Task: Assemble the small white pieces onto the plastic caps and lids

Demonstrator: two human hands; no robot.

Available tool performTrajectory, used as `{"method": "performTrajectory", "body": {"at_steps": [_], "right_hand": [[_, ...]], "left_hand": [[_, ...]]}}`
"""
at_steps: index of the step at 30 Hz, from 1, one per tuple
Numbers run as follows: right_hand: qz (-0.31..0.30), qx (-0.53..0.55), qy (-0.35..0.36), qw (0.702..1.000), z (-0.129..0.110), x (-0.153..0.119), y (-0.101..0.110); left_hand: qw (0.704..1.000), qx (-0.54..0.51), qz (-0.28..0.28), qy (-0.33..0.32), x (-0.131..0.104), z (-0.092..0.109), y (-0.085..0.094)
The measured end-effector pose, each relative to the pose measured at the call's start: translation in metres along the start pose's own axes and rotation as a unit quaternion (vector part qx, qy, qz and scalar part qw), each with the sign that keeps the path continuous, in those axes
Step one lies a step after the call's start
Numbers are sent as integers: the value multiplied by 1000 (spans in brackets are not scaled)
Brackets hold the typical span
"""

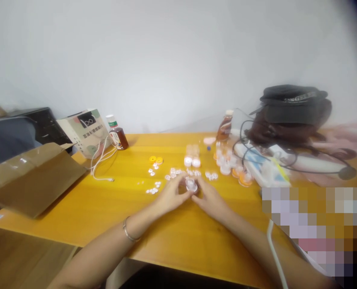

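Note:
My left hand (176,192) and my right hand (207,196) meet at the middle of the yellow table (178,237), fingers curved round a small clear plastic piece (191,185) from both sides. Just beyond them lie several small white patterned discs (193,173), with another group (211,176) to the right. Two white round pieces (192,161) stand farther back. Left of my hands are more white discs (153,190) and two yellow rings (156,159). Clear and orange plastic pieces (226,162) cluster to the right. Fine detail is blurred.
A cardboard box (37,176), a printed carton (90,132), a white cable (100,166) and a brown bottle (118,136) are at left. Another bottle (225,126), a black cap (293,102), a black cable and a white-blue tray (262,164) are at right.

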State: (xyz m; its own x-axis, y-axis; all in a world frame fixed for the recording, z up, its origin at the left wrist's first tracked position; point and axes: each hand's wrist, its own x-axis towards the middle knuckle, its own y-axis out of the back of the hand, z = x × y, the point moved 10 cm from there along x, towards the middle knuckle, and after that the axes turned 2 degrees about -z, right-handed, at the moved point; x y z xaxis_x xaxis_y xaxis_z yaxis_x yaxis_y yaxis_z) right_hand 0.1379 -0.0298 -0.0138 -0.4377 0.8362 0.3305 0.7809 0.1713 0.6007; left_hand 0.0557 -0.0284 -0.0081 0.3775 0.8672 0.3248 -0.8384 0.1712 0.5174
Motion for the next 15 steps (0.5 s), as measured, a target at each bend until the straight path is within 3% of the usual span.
{"method": "performTrajectory", "body": {"at_steps": [3,11,13,15], "right_hand": [[39,-99,-2,994,6,3,16],[70,-245,-132,958,43,2,76],[60,-301,-168,937,47,0,88],[66,-346,-192,916,49,-3,99]], "left_hand": [[999,26,28,-17,-2,5,6],[984,143,50,-93,0,23,26],[976,177,75,-102,4,22,41],[963,217,128,-97,7,18,68]]}}
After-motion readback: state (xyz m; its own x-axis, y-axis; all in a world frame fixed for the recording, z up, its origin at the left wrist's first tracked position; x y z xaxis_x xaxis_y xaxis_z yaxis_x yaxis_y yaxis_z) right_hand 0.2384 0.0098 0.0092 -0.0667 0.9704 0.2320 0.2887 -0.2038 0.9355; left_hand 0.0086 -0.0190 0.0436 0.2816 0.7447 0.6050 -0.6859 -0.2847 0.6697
